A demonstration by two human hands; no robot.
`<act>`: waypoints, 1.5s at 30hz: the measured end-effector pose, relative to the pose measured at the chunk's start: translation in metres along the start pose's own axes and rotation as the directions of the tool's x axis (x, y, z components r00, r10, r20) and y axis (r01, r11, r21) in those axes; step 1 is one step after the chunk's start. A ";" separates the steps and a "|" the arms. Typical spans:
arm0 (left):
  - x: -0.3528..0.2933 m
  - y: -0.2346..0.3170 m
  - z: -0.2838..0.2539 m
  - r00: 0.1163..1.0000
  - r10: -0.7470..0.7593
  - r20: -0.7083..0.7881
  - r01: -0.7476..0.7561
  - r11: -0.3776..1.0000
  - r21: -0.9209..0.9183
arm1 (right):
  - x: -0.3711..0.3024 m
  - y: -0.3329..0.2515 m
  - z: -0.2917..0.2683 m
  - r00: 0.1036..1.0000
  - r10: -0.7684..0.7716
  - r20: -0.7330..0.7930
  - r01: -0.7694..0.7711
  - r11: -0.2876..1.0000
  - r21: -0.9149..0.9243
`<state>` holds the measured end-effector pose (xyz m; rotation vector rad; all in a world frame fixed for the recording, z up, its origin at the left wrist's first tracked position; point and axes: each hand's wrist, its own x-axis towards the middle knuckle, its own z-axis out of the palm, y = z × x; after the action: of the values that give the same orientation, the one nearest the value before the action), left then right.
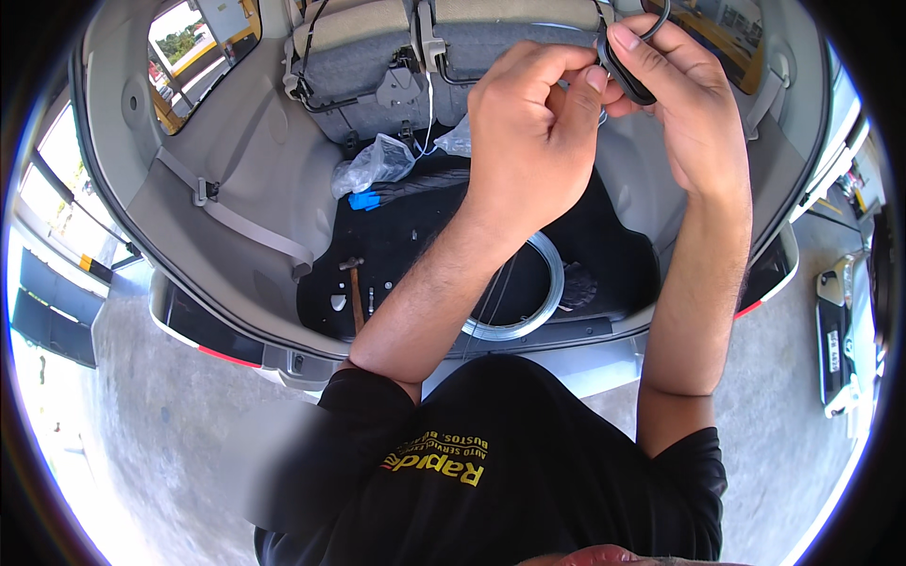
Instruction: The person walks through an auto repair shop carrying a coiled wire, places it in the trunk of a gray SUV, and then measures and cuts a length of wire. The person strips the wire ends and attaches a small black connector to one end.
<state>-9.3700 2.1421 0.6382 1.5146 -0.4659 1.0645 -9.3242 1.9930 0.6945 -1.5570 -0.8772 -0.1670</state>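
Both arms are raised in front of me over the open rear of a vehicle. My right hand (694, 94) is closed on a small black oblong piece (625, 74), with the thumb pressed along it. A black cable (662, 21) loops up above those fingers. Close beside it, my left hand (533, 127) pinches thumb and forefinger together at the left edge of the black piece. Its fingertips hide whatever is between them. A coil of silvery wire (554, 288) lies on the dark cargo floor below, partly behind my left forearm.
A wooden-handled hammer (356, 291) and several small pieces lie on the cargo floor (377, 245). Clear plastic bags (376, 165) and a blue-and-dark glove (364, 200) sit near the seat backs (354, 90). A seat belt (241, 224) crosses the left side panel.
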 end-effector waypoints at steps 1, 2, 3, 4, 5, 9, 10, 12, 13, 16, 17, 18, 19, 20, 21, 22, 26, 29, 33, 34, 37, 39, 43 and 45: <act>0.000 -0.001 0.001 1.000 0.011 -0.008 -0.011 1.000 -0.005 | 0.000 0.001 0.001 1.000 -0.006 0.000 0.006 1.000 0.006; 0.000 -0.001 0.002 1.000 0.022 -0.016 -0.022 1.000 -0.009 | 0.000 0.002 0.000 1.000 -0.012 -0.002 0.012 1.000 0.004; 0.000 0.000 0.002 1.000 0.019 -0.007 -0.020 1.000 -0.018 | 0.000 0.003 -0.001 1.000 -0.017 -0.003 0.017 1.000 0.002; 0.001 0.002 0.001 1.000 0.015 0.002 -0.015 1.000 -0.024 | 0.000 0.004 -0.002 1.000 -0.020 -0.003 0.020 1.000 0.001; 0.002 0.003 0.000 1.000 0.011 0.011 -0.011 0.999 -0.031 | 0.000 0.005 -0.003 1.000 -0.022 0.008 0.022 1.000 0.022; 0.003 -0.002 -0.005 0.998 -0.003 0.061 0.006 0.998 -0.061 | 0.004 0.010 -0.010 0.998 -0.023 0.061 0.017 0.995 0.093; 0.004 0.001 -0.008 0.996 -0.022 0.089 0.029 0.996 -0.080 | 0.005 0.011 -0.012 0.997 -0.021 0.076 0.012 0.994 0.108; 0.005 0.004 -0.011 0.988 -0.069 0.135 0.088 0.987 -0.138 | 0.005 0.012 -0.017 0.992 -0.002 0.129 -0.017 0.989 0.145; 0.006 0.005 -0.012 0.983 -0.097 0.154 0.124 0.977 -0.175 | 0.005 0.011 -0.017 0.988 0.006 0.156 -0.032 0.986 0.164; 0.005 0.003 -0.012 0.976 -0.142 0.164 0.171 0.968 -0.181 | 0.002 0.010 -0.010 0.994 0.074 0.082 -0.083 0.990 0.112; 0.005 0.001 -0.011 0.976 -0.150 0.158 0.176 0.970 -0.166 | 0.001 0.006 -0.005 0.997 0.079 0.017 -0.080 0.995 0.067; 0.004 -0.001 -0.010 0.979 -0.146 0.144 0.169 0.972 -0.162 | -0.002 -0.001 0.001 0.995 0.081 -0.049 -0.080 0.997 0.021; 0.004 -0.003 -0.010 0.981 -0.143 0.128 0.162 0.974 -0.158 | -0.002 -0.008 0.006 0.990 0.081 -0.113 -0.084 0.996 -0.024; 0.004 -0.005 -0.009 0.983 -0.142 0.113 0.158 0.976 -0.151 | -0.001 -0.015 0.010 0.988 0.083 -0.133 -0.092 0.994 -0.062; 0.003 -0.005 -0.009 0.985 -0.139 0.103 0.154 0.976 -0.154 | 0.002 -0.024 0.012 0.985 0.085 -0.152 -0.101 0.990 -0.099; 0.003 -0.006 -0.008 0.986 -0.137 0.096 0.151 0.976 -0.160 | 0.003 -0.028 0.013 0.981 0.086 -0.175 -0.111 0.984 -0.138; 0.003 -0.006 -0.004 0.994 -0.092 0.061 0.098 0.989 -0.108 | 0.004 -0.025 0.015 0.970 -0.198 -0.138 0.141 0.930 -0.338; 0.001 -0.012 0.001 1.000 0.012 0.018 -0.011 1.000 -0.029 | -0.001 -0.025 0.024 0.960 -0.236 -0.150 0.159 0.902 -0.401; -0.002 -0.014 0.005 0.995 0.102 0.011 -0.102 0.995 0.019 | 0.006 -0.019 0.013 0.990 -0.104 -0.091 0.092 0.987 -0.133; -0.003 -0.016 0.004 0.991 0.132 0.030 -0.134 0.988 0.079 | 0.006 -0.022 0.013 0.998 -0.028 -0.064 0.028 1.000 -0.003; -0.002 -0.020 -0.003 0.959 0.273 0.077 -0.283 0.942 0.183 | 0.010 -0.012 0.008 0.994 -0.080 -0.078 0.068 0.988 -0.142; 0.003 -0.023 -0.003 0.928 0.366 0.077 -0.373 0.914 0.159 | 0.011 -0.012 0.008 0.999 -0.029 -0.046 0.029 1.000 -0.005; 0.008 -0.021 0.000 0.904 0.427 0.032 -0.428 0.904 0.022 | 0.013 0.003 0.005 0.997 0.050 -0.055 -0.030 0.947 0.319; 0.009 -0.017 -0.001 0.913 0.406 0.035 -0.405 0.914 -0.025 | 0.015 0.004 -0.005 0.998 0.019 0.061 -0.034 0.965 0.261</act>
<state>-9.3525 2.1494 0.6358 1.4586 -0.8425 1.3476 -9.3094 1.9953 0.7005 -1.3306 -0.8855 0.0142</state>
